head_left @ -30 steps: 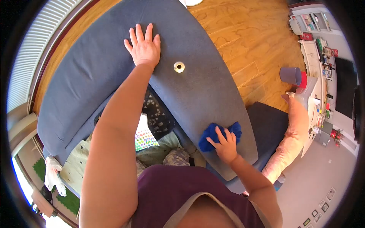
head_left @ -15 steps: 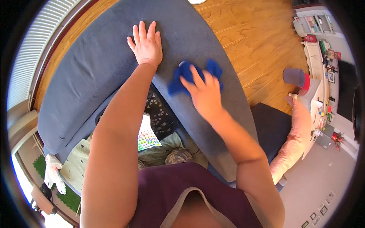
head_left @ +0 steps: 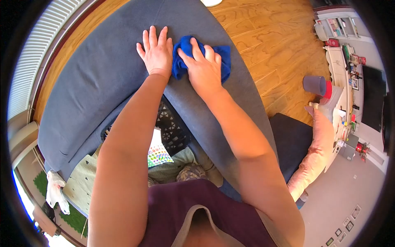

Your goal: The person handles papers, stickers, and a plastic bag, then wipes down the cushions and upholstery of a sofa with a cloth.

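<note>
Grips a bunched blue cloth [head_left: 224, 58] in the right hand [head_left: 204, 72], on the grey upholstered sofa [head_left: 88, 88], just beside the left hand [head_left: 158, 57]; rests the latter there open and flat, palm down.

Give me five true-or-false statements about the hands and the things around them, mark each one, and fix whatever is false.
1. The right hand is on a blue cloth. True.
2. The left hand is also gripping the cloth. False: it holds nothing and lies palm down on the grey upholstery.
3. In the picture, a printed sheet shows between the two arms. True.
4. The hands are at opposite ends of the upholstery. False: they are near each other, with the cloth close beside the left hand.
5. A white plastic bag shows toward the lower left of the picture. True.
</note>
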Available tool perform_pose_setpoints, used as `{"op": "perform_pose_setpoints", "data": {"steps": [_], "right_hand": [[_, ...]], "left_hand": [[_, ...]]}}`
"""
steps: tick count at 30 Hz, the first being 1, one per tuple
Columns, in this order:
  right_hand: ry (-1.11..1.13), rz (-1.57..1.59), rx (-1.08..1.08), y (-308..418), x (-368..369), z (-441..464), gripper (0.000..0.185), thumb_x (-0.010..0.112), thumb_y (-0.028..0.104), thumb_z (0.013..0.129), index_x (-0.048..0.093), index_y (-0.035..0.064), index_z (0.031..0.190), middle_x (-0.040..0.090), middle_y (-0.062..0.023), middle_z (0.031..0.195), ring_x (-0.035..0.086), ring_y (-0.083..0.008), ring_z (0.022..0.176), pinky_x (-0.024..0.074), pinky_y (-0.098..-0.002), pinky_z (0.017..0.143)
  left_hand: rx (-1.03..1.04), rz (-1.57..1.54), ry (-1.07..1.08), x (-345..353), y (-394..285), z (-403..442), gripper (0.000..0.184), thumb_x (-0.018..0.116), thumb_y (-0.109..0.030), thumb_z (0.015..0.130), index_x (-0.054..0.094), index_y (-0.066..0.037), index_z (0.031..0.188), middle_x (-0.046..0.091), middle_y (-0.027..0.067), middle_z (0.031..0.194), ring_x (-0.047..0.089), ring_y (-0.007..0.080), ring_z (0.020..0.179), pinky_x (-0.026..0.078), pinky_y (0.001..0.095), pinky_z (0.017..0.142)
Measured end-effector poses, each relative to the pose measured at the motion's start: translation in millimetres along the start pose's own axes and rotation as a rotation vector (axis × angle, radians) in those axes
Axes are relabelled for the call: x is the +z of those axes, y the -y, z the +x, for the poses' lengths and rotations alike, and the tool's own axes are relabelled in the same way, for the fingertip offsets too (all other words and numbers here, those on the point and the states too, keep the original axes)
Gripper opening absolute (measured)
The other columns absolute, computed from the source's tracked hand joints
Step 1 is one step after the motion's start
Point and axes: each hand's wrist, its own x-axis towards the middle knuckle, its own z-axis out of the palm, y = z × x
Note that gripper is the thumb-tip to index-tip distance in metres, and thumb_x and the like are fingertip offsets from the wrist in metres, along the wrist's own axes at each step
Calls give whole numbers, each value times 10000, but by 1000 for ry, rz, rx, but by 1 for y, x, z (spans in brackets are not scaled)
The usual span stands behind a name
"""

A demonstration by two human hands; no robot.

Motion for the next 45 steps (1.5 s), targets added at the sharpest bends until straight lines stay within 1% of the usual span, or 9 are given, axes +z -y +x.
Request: {"op": "perform_pose_setpoints", "data": {"steps": [9, 18, 20, 22, 25, 28, 34, 38, 45], "right_hand": [[271, -169, 86, -16, -97, -128, 475, 605, 108, 744, 648, 229, 1202, 470, -119, 1411, 478, -346, 1153, 385, -452, 887], [-159, -36, 147, -45, 38, 103, 342, 547, 164, 838, 681, 236, 1144, 545, -152, 1323, 513, -340, 1114, 392, -479, 879], [-8, -29, 74, -56, 20, 73, 472, 701, 176, 770, 621, 284, 1222, 522, -105, 1350, 514, -336, 1130, 419, -473, 893], [-35, -78, 48, -60, -25, 12, 368, 605, 131, 770, 684, 261, 1105, 571, -107, 1284, 545, -312, 1025, 433, -446, 835], [214, -104, 185, -69, -98, -103, 689, 749, 53, 615, 610, 254, 1259, 446, -117, 1428, 499, -344, 1157, 410, -475, 957], [442, -188, 256, -62, -144, -168, 666, 744, 54, 631, 607, 221, 1261, 421, -170, 1439, 487, -392, 1149, 407, -480, 954], [91, -56, 97, -92, -56, -39, 594, 712, 59, 659, 595, 159, 1233, 484, -213, 1343, 524, -382, 1090, 454, -466, 904], [11, 48, 160, -108, 25, 88, 432, 633, 154, 823, 597, 196, 1251, 538, -191, 1286, 559, -376, 1039, 491, -461, 869], [96, -81, 5, -90, -45, -15, 438, 588, 101, 813, 618, 250, 1224, 505, -166, 1344, 548, -379, 1068, 472, -474, 892]], "left_hand": [[-17, -12, 61, -11, -8, -2, 403, 461, -304, 971, 500, -230, 1365, 358, 106, 1499, 246, 307, 1422, 144, 559, 1137], [1, 45, 80, -7, -4, 4, 406, 434, -310, 980, 490, -220, 1372, 339, 94, 1512, 234, 300, 1429, 149, 554, 1135], [0, 43, 57, -9, -7, 0, 404, 429, -312, 982, 491, -218, 1370, 340, 93, 1510, 231, 297, 1430, 147, 553, 1136], [-10, 27, 63, -9, -9, -1, 406, 430, -313, 983, 489, -219, 1373, 344, 93, 1508, 233, 293, 1429, 146, 552, 1137], [-10, 33, 71, -9, -6, -2, 409, 433, -312, 982, 486, -227, 1379, 340, 92, 1511, 235, 291, 1429, 140, 547, 1140], [-32, 27, 92, -11, -8, -2, 406, 436, -304, 980, 489, -230, 1375, 339, 91, 1511, 235, 292, 1428, 135, 545, 1140], [-26, 47, 96, -12, -7, 0, 411, 439, -294, 978, 478, -229, 1382, 339, 92, 1510, 229, 297, 1430, 134, 544, 1140], [-17, 55, 103, -11, -10, -1, 409, 430, -294, 983, 474, -220, 1383, 335, 97, 1510, 228, 301, 1429, 133, 549, 1140], [-9, 51, 86, -12, -7, -1, 408, 425, -300, 986, 479, -213, 1381, 339, 104, 1509, 230, 302, 1428, 137, 549, 1139]]}}
